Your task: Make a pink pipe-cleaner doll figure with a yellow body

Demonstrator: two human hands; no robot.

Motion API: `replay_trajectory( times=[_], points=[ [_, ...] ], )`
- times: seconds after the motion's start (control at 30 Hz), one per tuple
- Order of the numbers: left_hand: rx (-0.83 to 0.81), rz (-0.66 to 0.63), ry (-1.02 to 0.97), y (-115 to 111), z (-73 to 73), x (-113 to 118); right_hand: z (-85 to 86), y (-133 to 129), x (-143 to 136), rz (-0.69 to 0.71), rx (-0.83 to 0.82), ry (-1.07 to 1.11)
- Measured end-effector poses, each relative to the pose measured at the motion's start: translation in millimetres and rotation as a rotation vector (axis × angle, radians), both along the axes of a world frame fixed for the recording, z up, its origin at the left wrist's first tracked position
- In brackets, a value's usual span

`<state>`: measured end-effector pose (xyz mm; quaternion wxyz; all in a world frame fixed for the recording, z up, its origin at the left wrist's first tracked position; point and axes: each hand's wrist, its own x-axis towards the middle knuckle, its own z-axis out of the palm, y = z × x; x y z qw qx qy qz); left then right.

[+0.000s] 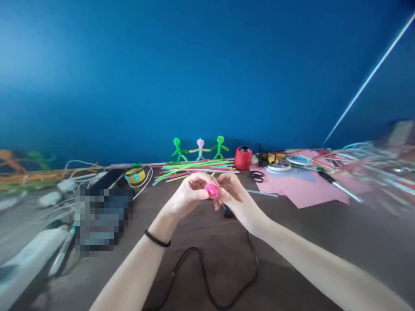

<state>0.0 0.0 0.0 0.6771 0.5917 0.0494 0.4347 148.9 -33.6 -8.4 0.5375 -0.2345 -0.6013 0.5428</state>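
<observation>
A small pink coil [212, 190], apparently of pipe cleaner, is held up above the dark table [214, 246] at the middle of the view. My left hand [193, 193] pinches it from the left between thumb and fingers. From the right, my right hand [234, 198] grips its other side with thumb and fingertips. A short yellowish tip shows just above, between the two hands. Behind them lies a bunch of coloured pipe cleaners [194, 167], with green and pink-headed stick figures [220, 148] standing by the blue wall.
A black cable [204, 263] loops across the front of the table. On the left are white cables, a yellow tape roll [135, 175] and dark blurred-out items. To the right are a red spool [243, 158], scissors [256, 176], pink sheets [301, 190] and a screwdriver [340, 186].
</observation>
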Motion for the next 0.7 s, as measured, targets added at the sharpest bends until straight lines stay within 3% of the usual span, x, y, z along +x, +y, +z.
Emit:
replay_trajectory(
  times=[0.17,0.5,0.7],
  points=[
    [-0.010,-0.015,0.029,1.8,-0.9,1.1,-2.4,0.6,0.3,-0.010,0.005,-0.004],
    [-0.062,0.073,0.055,-0.4,-2.4,4.3,-2.0,0.3,6.4,-0.126,0.048,-0.007],
    [-0.073,0.255,0.091,-2.5,-2.1,7.3,-3.4,3.9,5.4,-0.167,0.050,0.008]
  ],
)
